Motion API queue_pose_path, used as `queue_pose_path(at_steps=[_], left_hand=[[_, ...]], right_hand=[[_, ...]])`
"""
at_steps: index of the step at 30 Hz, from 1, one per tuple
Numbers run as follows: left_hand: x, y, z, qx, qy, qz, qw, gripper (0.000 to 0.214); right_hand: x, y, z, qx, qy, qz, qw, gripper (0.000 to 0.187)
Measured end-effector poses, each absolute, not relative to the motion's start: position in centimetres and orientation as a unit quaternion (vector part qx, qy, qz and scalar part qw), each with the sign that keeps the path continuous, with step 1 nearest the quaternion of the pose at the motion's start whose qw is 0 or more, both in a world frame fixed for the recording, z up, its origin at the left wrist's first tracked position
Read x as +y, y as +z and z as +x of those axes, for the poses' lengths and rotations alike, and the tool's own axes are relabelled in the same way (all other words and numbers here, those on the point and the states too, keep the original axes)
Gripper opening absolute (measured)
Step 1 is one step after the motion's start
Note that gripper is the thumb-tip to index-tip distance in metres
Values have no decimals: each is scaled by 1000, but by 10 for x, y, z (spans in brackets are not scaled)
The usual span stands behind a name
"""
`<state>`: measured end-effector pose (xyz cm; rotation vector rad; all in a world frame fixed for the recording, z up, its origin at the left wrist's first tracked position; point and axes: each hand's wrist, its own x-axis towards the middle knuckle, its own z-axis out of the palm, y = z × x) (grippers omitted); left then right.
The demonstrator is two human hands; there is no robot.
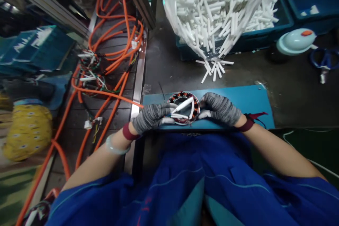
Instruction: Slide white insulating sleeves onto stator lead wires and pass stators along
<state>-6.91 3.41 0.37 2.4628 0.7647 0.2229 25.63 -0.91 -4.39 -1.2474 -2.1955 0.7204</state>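
- Now: both hands in grey knit gloves, working at the near edge of a blue mat (249,102) that lies on the dark bench.
- Stator ring (182,95): round, with copper-coloured windings and dark laminations. It lies on the mat between the two hands, just in front of the person's body.
- Left hand (150,116): fingers curled closed over the ring's left rim, thumb side toward the centre. Fingertips pinch at the thin wires there; the exact grip point is hidden by the glove.
- Right hand (219,107): fingers bent and closed on the ring's right rim, with the palm arched above the mat.
- White sleeve (184,105): a short tube lying slantwise across the ring's opening, from lower left to upper right. A second white piece sits below it, near the left fingertips.
- Pale bracelet (115,146) on the left wrist; dark red cuffs on both gloves.
- Clear bag (212,7) full of white tubes stands beyond the mat, resting against a blue bin (265,39). A few loose tubes (214,69) lie spilled on the bench below it.
- Orange cables (116,42) run in loops along the metal rack to the left, well apart from the ring.
- Far right: a light blue rounded object (295,40) with an orange spot, and blue-handled scissors (324,60) beside it.
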Motion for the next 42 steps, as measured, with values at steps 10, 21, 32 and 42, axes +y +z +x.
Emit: queue_pose_path(at_steps=[10,21,32,42], left_hand=[[23,37,-2,437,140,721,519,53],[29,25,-8,347,124,730,576,51],[18,16,-6,380,152,757,510,52],[11,13,-8,401,159,785,445,50]], right_hand=[[91,-55,270,-789,97,-568,215,9],[-36,-28,251,-515,414,-545,516,21],[-38,-28,238,-457,548,-485,505,21],[-39,-23,248,-521,492,-499,488,22]])
